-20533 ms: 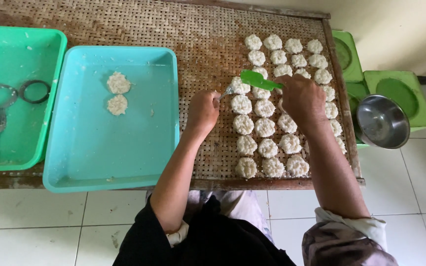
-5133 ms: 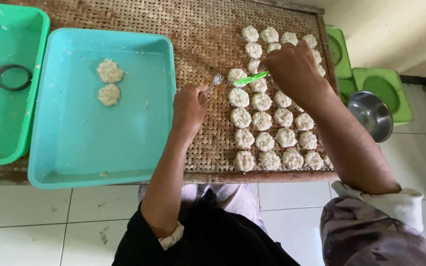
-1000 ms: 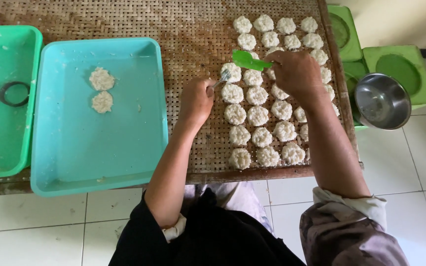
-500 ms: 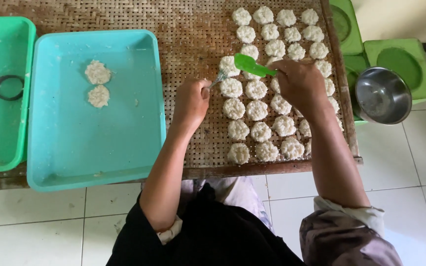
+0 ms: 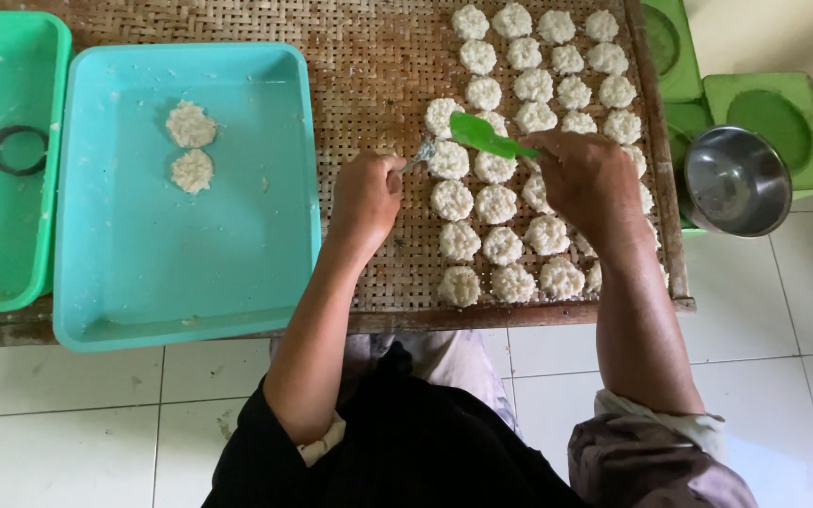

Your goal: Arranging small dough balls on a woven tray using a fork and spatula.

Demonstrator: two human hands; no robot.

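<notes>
Left hand (image 5: 366,193) — closed round the handle of a small metal fork (image 5: 419,155), tines pointing right toward the cakes. Right hand (image 5: 587,179) — closed on a green spatula (image 5: 484,137), its blade reaching left and lying over the top of the cake rows; how the fingers sit under the handle cannot be told. Rice cakes (image 5: 501,245) — pale round patties in close rows, just right of the left hand, beneath and beyond the right hand, many touching their neighbours; the one between fork tip and blade (image 5: 449,160) looks to be the piece being worked. Woven mat (image 5: 378,85) — under both hands, bearing all the rows. Risks, as judged: a cake this soft may crumble if the fork digs in rather than slides under; the blade could drag or dent the adjoining cakes, packed as they are; grains may catch in the weave and tear the base; the right wrist rests low over the near rows and could flatten them. Teal tray (image 5: 265,282) — left of the left hand, two cakes (image 5: 190,146) at its far side; a carry across the gap could drop a piece. Steel bowl (image 5: 736,179) — right of the right hand, off the mat on a green stool (image 5: 802,160); an elbow swing might knock it. Green tray (image 5: 21,273) — farthest left, metal rings (image 5: 16,150) inside.
</notes>
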